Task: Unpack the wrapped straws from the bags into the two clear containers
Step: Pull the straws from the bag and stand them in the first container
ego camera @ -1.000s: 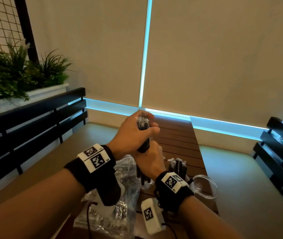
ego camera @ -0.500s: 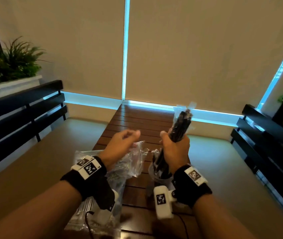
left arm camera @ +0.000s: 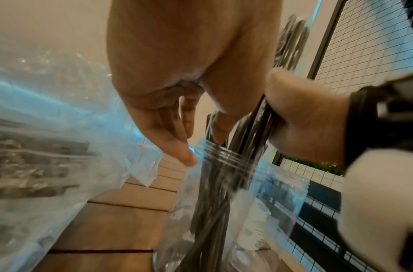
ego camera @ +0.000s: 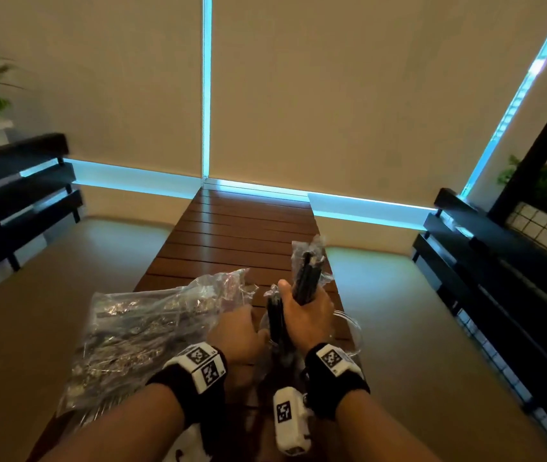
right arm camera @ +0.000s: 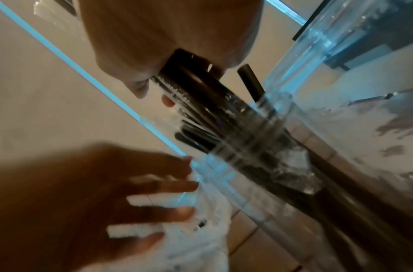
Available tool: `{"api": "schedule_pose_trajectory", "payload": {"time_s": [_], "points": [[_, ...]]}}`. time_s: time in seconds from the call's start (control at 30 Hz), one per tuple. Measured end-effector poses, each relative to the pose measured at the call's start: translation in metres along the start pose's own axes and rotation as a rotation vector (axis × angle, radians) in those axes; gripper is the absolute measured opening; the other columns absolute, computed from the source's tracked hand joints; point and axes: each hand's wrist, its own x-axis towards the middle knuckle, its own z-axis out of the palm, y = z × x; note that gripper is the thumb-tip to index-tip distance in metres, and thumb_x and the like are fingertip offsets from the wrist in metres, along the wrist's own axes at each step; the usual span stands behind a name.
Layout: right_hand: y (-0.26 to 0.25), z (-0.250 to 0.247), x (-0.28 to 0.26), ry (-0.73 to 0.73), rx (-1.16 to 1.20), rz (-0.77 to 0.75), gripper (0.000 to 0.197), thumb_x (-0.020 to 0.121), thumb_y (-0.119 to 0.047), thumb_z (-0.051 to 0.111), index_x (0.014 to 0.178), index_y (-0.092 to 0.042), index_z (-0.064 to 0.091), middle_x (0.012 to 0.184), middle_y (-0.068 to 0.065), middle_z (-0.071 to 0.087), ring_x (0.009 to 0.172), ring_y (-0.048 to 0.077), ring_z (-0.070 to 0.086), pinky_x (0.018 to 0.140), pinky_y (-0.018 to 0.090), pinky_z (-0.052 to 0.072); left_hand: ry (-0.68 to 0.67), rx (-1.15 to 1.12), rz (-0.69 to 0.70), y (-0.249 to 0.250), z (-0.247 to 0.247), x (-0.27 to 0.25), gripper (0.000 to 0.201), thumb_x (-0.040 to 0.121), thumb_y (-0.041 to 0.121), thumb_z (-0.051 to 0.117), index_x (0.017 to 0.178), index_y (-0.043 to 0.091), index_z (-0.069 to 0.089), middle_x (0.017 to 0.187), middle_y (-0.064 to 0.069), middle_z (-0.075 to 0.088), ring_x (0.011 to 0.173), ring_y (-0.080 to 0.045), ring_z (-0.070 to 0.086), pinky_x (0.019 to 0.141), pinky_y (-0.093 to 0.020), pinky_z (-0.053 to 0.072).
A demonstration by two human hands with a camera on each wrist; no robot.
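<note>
My right hand (ego camera: pixel 305 310) grips a bundle of black wrapped straws (ego camera: pixel 307 278) upright, their lower ends inside a clear container (left arm camera: pixel 224 160) on the wooden table. In the left wrist view the straws (left arm camera: pixel 212 211) fan out inside this jar below the right hand (left arm camera: pixel 305 117). My left hand (ego camera: pixel 240 328) holds nothing; its straight fingers (left arm camera: pixel 179 145) touch the jar's threaded rim. The right wrist view shows the left hand (right arm camera: pixel 142 195) with fingers spread beside the jar (right arm camera: pixel 259 150). A second clear container (ego camera: pixel 348 325) stands just right of the first.
A crumpled clear bag of wrapped straws (ego camera: pixel 152 325) lies on the slatted wooden table (ego camera: pixel 232 235) to the left of my hands. Black slatted benches (ego camera: pixel 498 261) flank both sides. The table's far half is bare wood.
My left hand has let go of the bundle's top and come down to the jar's rim. My right hand has lowered the bundle until its ends sit inside the jar.
</note>
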Motion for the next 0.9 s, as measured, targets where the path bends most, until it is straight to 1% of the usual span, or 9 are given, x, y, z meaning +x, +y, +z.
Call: {"api": "schedule_pose_trajectory", "payload": {"time_s": [0.07,0.1,0.17,0.23,0.3,0.37,0.53,0.73,0.9], "points": [[0.016,0.008,-0.006,-0.049,-0.175,-0.079,0.048,0.077,-0.068,0.061,0.077,-0.02,0.064,0.073,-0.006,0.067,0.08,0.02,0.065,0.076,0.035,0.049,0.146,-0.212,0.086,0.007,-0.013,0.0,0.013,0.088,0.029,0.062,0.1,0.023,0.061,0.098,0.001,0.066,0.084,-0.012,0.063,0.078,-0.035,0.057],[0.022,0.01,-0.009,-0.076,-0.274,-0.126,0.052,0.075,-0.072,0.054,0.074,-0.021,0.062,0.07,-0.007,0.063,0.083,0.023,0.063,0.08,0.038,0.047,0.211,-0.327,0.149,0.013,-0.021,0.0,0.031,0.085,0.022,0.065,0.115,0.025,0.058,0.111,0.002,0.063,0.092,-0.008,0.062,0.081,-0.032,0.057],[0.027,0.014,-0.013,-0.113,-0.407,-0.181,0.047,0.073,-0.067,0.048,0.072,-0.022,0.058,0.067,-0.013,0.049,0.093,0.025,0.055,0.082,0.038,0.036,0.201,-0.469,0.326,0.029,-0.038,0.0,0.069,0.08,0.012,0.071,0.139,0.031,0.04,0.133,0.007,0.047,0.112,-0.004,0.054,0.09,-0.024,0.052],[0.024,0.013,-0.014,-0.155,-0.501,-0.182,0.033,0.075,-0.055,0.052,0.082,-0.023,0.059,0.074,-0.016,0.041,0.101,0.023,0.048,0.081,0.034,0.026,0.12,-0.397,0.467,0.045,-0.048,-0.001,0.083,0.082,0.014,0.071,0.149,0.035,0.026,0.143,0.007,0.034,0.123,-0.005,0.044,0.096,-0.02,0.044],[0.02,0.011,-0.015,-0.176,-0.592,-0.184,0.026,0.085,-0.043,0.053,0.101,-0.024,0.059,0.09,-0.012,0.045,0.107,0.024,0.045,0.086,0.035,0.027,0.111,-0.219,0.55,0.056,-0.048,-0.001,0.07,0.09,0.024,0.066,0.15,0.031,0.031,0.143,0.006,0.038,0.123,-0.004,0.044,0.1,-0.021,0.042],[0.021,0.01,-0.015,-0.186,-0.673,-0.23,0.029,0.087,-0.038,0.055,0.112,-0.023,0.058,0.109,-0.005,0.055,0.107,0.026,0.046,0.088,0.036,0.032,0.114,-0.058,0.582,0.057,-0.04,0.004,0.042,0.097,0.023,0.057,0.138,0.024,0.052,0.132,0.005,0.053,0.113,-0.005,0.051,0.1,-0.025,0.046],[0.034,-0.004,-0.012,-0.198,-0.583,-0.325,0.038,0.074,-0.042,0.064,0.106,-0.021,0.063,0.106,-0.001,0.049,0.094,0.023,0.043,0.08,0.032,0.041,0.074,-0.037,0.576,0.039,-0.012,0.019,0.017,0.097,0.017,0.054,0.109,0.017,0.067,0.106,0.006,0.059,0.093,-0.009,0.056,0.088,-0.03,0.051],[0.042,-0.024,-0.007,-0.335,-0.559,-0.27,0.054,0.066,-0.051,0.065,0.114,-0.03,0.051,0.114,-0.007,0.037,0.103,0.015,0.038,0.093,0.032,0.045,0.017,0.004,0.515,0.028,0.01,0.024,0.028,0.103,0.024,0.046,0.128,0.02,0.056,0.119,0.004,0.053,0.104,-0.011,0.054,0.096,-0.029,0.047],[0.041,-0.037,-0.005,-0.285,-0.44,-0.346,0.084,0.062,-0.048,0.068,0.137,-0.036,0.032,0.131,-0.007,0.033,0.119,0.013,0.035,0.101,0.035,0.044,-0.047,0.126,0.557,0.024,0.003,0.018,0.065,0.1,0.033,0.049,0.155,0.02,0.02,0.142,0.002,0.04,0.119,-0.012,0.049,0.101,-0.026,0.045]]}}
